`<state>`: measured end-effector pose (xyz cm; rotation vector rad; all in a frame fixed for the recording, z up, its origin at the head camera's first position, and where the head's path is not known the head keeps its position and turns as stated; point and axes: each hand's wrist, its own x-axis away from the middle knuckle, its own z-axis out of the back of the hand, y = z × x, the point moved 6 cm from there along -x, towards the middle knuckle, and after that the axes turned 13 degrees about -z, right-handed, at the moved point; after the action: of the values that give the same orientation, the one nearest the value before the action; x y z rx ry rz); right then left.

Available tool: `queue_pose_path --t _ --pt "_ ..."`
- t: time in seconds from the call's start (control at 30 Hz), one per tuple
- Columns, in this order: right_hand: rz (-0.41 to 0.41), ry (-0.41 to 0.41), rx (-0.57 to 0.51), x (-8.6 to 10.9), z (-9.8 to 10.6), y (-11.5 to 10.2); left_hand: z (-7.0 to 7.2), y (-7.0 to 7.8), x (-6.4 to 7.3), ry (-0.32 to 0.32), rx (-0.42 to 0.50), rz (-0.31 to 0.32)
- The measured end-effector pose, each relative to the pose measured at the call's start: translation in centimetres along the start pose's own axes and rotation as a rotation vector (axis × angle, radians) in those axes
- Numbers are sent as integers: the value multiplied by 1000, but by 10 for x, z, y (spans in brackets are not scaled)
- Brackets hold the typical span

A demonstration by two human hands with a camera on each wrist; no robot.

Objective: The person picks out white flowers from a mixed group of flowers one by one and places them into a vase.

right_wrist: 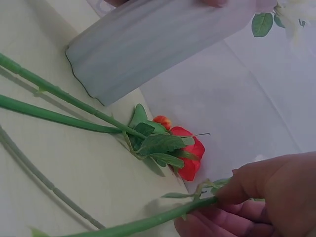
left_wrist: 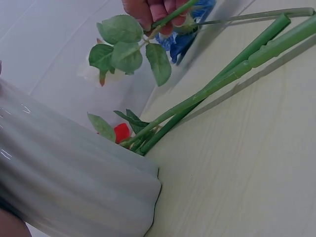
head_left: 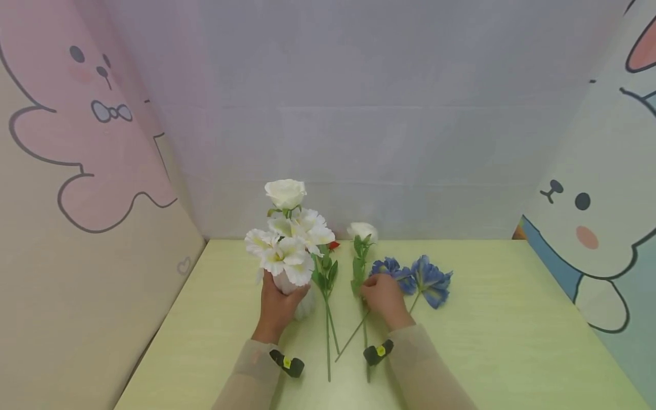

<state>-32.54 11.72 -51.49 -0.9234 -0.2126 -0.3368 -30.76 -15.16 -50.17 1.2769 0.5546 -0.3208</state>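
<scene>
A: Your left hand (head_left: 277, 302) grips the vase (head_left: 306, 307); and your right hand (head_left: 384, 299)?
B: Pinching the stem (right_wrist: 148, 222) of a white rose (head_left: 363, 230), right of the vase. Lift gently (leaves (left_wrist: 126, 56) may snag) — brace the vase.
A: What does your right wrist view add?
B: The red flower (right_wrist: 190, 158) — your head view shows slivers.

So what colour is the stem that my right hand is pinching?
Green. The stem shows best in the right wrist view, pinched in your right hand.
</scene>
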Motion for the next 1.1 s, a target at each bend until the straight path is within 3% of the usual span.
queue_pose_path --t 0.23,0.3,0.43,0.53,1.1 --pt "53 -119 -189 4 -7 -3 0 34 -2 -16 -8 7" --pt "62 -162 -263 6 -10 -4 0 29 -2 -13 -10 6" --pt "75 -234 -389 10 -14 -6 0 4 0 1 -11 13" --pt "87 -263 -448 13 -15 -7 1 -2 0 6 -18 6" --pt "73 -386 -577 21 -23 -8 0 -3 0 4 -16 -19"
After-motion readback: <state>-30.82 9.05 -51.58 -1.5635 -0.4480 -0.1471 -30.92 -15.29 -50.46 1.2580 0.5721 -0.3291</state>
